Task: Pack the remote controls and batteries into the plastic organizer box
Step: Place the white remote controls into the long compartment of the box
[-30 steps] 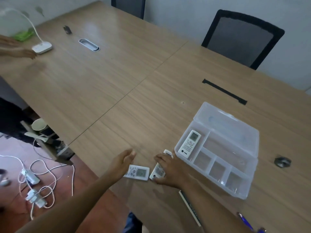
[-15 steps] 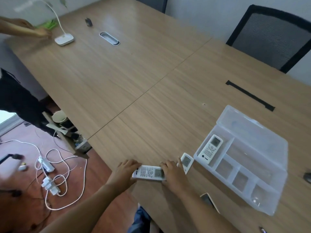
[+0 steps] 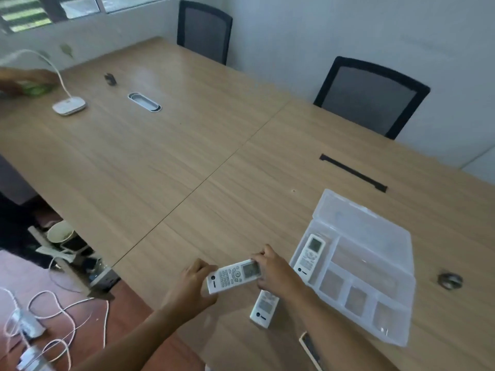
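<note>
Both my hands hold one white remote control (image 3: 234,275) above the table's near edge. My left hand (image 3: 194,283) grips its lower end and my right hand (image 3: 277,271) grips its screen end. A second white remote (image 3: 263,309) lies flat on the table under my right wrist. To the right stands the clear plastic organizer box (image 3: 375,266) with its lid open. A third remote (image 3: 309,257) lies in its long left compartment. The small compartments look empty. I see no batteries.
A round metal object (image 3: 450,280) lies right of the box, and a flat device (image 3: 310,349) pokes out by my right forearm. A desk lamp (image 3: 69,105) and another person's hand (image 3: 24,81) are at the far left. Two chairs (image 3: 371,96) stand behind the table; cables (image 3: 40,322) lie on the floor.
I have lifted the remote off the table with both hands and tilted it, screen end up to the right. My view has risen to show more of the room.
</note>
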